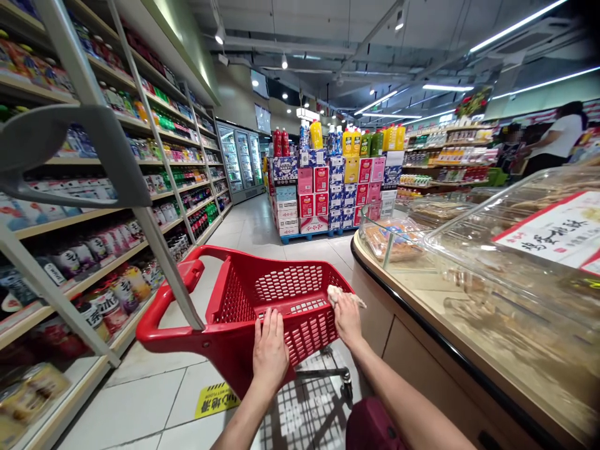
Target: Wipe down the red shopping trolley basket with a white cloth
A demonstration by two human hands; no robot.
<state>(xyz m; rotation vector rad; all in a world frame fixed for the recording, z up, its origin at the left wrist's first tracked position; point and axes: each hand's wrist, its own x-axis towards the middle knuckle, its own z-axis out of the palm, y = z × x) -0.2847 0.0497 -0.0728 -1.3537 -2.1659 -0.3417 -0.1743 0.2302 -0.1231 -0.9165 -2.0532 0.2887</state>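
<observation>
A red plastic shopping cart (225, 337) with slotted basket walls stands in front of me, its loop handle on the left. My left hand (270, 353) lies on the near rim of the basket, fingers stretched over the edge and pointing away from me. At the right end of the basket, my right hand (348, 317) is closed around a crumpled off-white cloth (335, 294), which touches the rim at the corner. The basket's visible inside shows no goods. A metal post (171, 269) rises from the cart's left side to a grey plastic loop (126, 156).
Drink shelves (117, 250) line the left side. Close on the right is a bakery counter (412, 294) with clear plastic covers. Stacked drink cartons (328, 194) stand ahead. A yellow wet-floor sticker (213, 400) marks the tiles. People (555, 140) stand at the far right.
</observation>
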